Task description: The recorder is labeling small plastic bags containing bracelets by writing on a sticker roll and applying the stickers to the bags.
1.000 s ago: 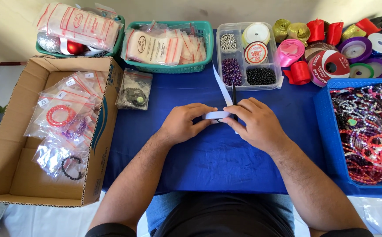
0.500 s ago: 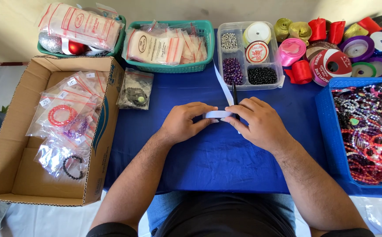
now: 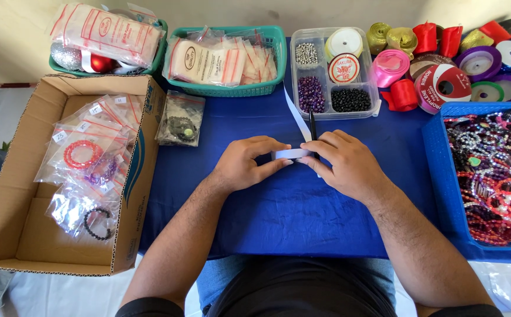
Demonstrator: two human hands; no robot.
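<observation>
Head view looks down on two hands meeting over a blue tablecloth [image 3: 290, 217]. Left hand [image 3: 245, 165] and right hand [image 3: 343, 164] each pinch one end of a short folded piece of white ribbon [image 3: 291, 154] stretched between their fingertips, fingers curled narrow around it. A loose tail of the same ribbon runs away from the hands toward a clear bead organizer [image 3: 333, 73] just beyond them, and a dark slim tool [image 3: 312, 126] sticks out from under the right hand's fingers. Beyond the left hand sits a teal basket [image 3: 226, 89] of packets; further left, a cardboard box [image 3: 132, 176] holds bagged bracelets. Right of the right hand, a blue tray [image 3: 437, 170] carries beaded strands, with ribbon spools [image 3: 443, 82] beyond it.
</observation>
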